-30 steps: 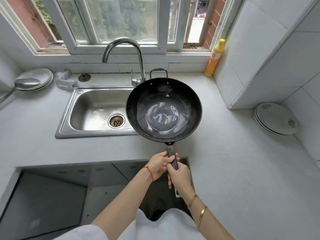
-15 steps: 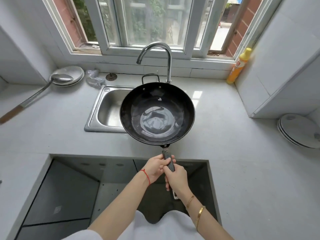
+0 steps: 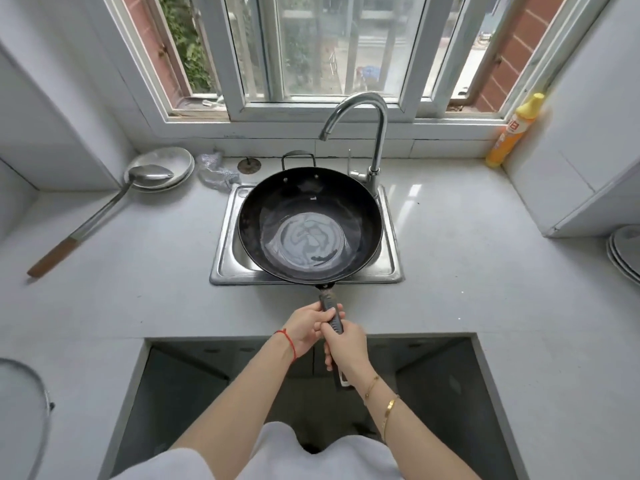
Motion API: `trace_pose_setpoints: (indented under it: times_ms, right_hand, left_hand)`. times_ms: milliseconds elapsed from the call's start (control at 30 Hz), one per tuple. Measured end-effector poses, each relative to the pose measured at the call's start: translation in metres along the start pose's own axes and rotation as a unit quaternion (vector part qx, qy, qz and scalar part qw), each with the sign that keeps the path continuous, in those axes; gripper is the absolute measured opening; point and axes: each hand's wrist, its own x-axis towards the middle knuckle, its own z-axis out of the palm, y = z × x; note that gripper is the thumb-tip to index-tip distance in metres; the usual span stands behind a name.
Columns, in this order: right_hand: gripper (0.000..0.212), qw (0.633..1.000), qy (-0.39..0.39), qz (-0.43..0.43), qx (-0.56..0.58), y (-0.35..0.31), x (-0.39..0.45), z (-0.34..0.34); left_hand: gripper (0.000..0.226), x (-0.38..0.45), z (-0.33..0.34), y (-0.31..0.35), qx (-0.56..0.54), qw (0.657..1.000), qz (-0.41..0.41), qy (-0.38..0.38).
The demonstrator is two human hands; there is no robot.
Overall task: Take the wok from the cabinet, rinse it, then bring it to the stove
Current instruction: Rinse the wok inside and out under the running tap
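A black wok (image 3: 310,225) with a long dark handle hangs level over the steel sink (image 3: 227,251), covering most of the basin. A thin film of water shimmers in its bottom. My left hand (image 3: 306,327) grips the handle near the pan. Just behind it, my right hand (image 3: 344,348) grips the handle's rear part. The chrome tap (image 3: 375,133) arches over the wok's far right rim, and no water runs from its spout.
A metal ladle (image 3: 104,209) lies on the counter at left, its bowl in a white dish (image 3: 166,161). A yellow bottle (image 3: 516,129) stands at the back right, with stacked plates (image 3: 627,251) at the right edge. An open recess (image 3: 194,382) drops below the counter's front.
The wok has moved left from the counter beside the sink to a spot over the basin. Both hands have kept their grip on the handle.
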Motion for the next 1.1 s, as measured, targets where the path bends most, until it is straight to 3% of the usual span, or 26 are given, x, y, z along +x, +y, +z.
trace_pose_setpoints:
  times_ms: [567, 1100]
  right_hand:
    - [0.021, 1.000, 0.023, 0.011, -0.009, -0.021, 0.050, 0.057]
    - [0.022, 0.999, -0.011, 0.012, -0.029, -0.007, 0.058, 0.057]
  left_hand:
    - [0.027, 0.037, -0.048, 0.041, -0.001, 1.000, -0.023, -0.001]
    - [0.035, 0.036, -0.052, 0.036, 0.014, 1.000, -0.024, 0.008]
